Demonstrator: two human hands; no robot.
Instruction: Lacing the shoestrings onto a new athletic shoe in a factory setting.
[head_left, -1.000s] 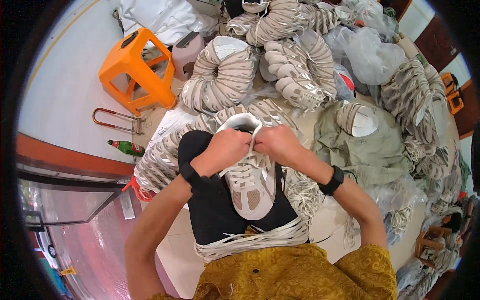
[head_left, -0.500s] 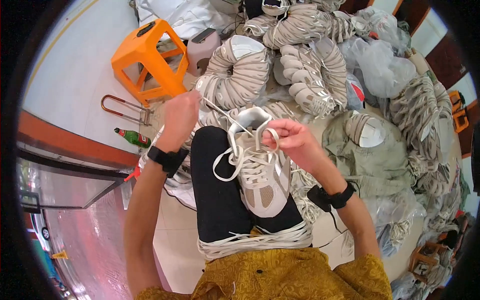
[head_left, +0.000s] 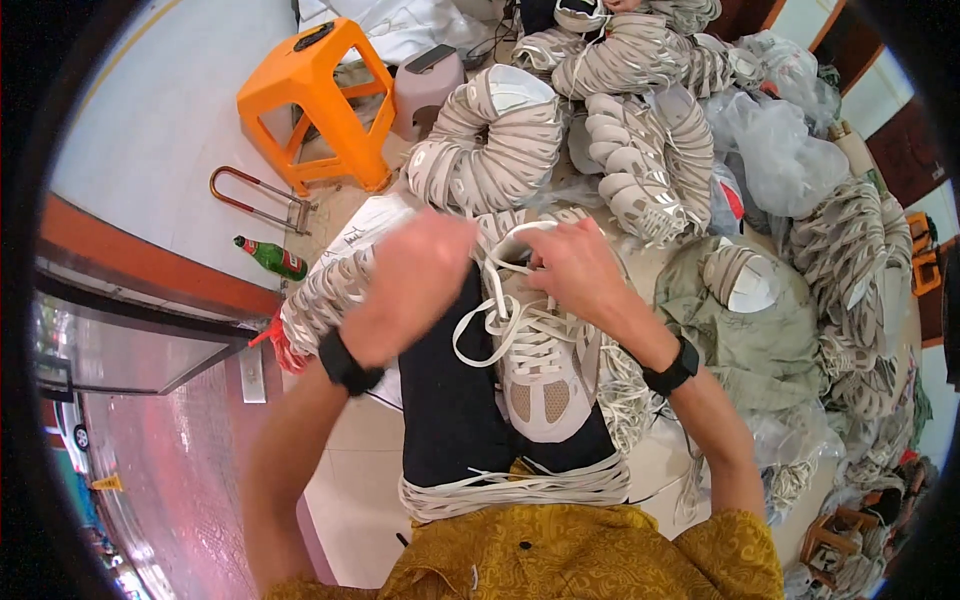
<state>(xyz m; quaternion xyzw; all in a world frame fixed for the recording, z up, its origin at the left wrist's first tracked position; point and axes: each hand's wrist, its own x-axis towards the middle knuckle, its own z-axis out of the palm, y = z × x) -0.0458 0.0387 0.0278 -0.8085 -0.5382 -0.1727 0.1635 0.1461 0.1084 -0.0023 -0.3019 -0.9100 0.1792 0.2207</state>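
Observation:
A beige and white shoe upper (head_left: 540,380) lies on my dark-trousered lap, toe toward me, with a white lace (head_left: 490,325) threaded loosely through its eyelets. My right hand (head_left: 580,265) pinches the lace at the shoe's collar. My left hand (head_left: 415,280), blurred by motion, is closed just left of the collar; what it grips is hidden. Both wrists wear black bands. A bundle of loose white laces (head_left: 520,485) lies across my thighs near my yellow shirt.
Curved stacks of beige shoe uppers (head_left: 490,135) pile up ahead and to the right, among clear plastic bags (head_left: 780,140) and an olive cloth (head_left: 750,330). An orange plastic stool (head_left: 315,100), a metal U-shaped handle (head_left: 255,200) and a green bottle (head_left: 272,258) lie at the left.
My left hand, stretched out to the upper left half a second ago pulling the lace, has come back to the shoe's collar. My right hand stays at the collar.

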